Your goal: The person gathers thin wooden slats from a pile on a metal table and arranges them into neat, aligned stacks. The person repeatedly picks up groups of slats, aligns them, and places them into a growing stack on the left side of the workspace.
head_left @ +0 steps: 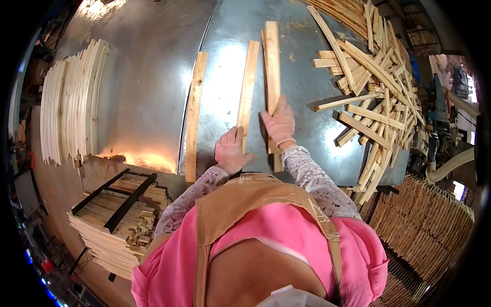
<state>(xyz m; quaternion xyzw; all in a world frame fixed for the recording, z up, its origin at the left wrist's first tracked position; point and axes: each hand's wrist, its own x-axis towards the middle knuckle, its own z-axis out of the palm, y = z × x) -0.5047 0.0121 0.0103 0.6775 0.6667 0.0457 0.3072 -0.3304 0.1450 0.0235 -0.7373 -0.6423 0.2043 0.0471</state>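
Note:
My left hand [231, 149], in a pale glove, rests on the near end of a narrow wooden strip [249, 77] that lies lengthwise on the metal table. Its thumb sticks out to the right, and the fingers lie over the wood. My right hand [280, 122], gloved too, is wrapped round a second wooden strip [272, 61], which looks raised a little above the table. Beneath that one, another strip [277, 162] partly shows at its ends. Left of my left hand, a separate wooden strip [195, 117] lies flat and untouched.
A loose, crisscrossed heap of wooden strips [378, 112] covers the table's right side. On the far left stands a neat row of pale strips [74, 102]. Below the table edge are a stack of boards [110, 230] with black bars and, at right, stacked wood [424, 220]. A seam crosses the metal table [148, 77].

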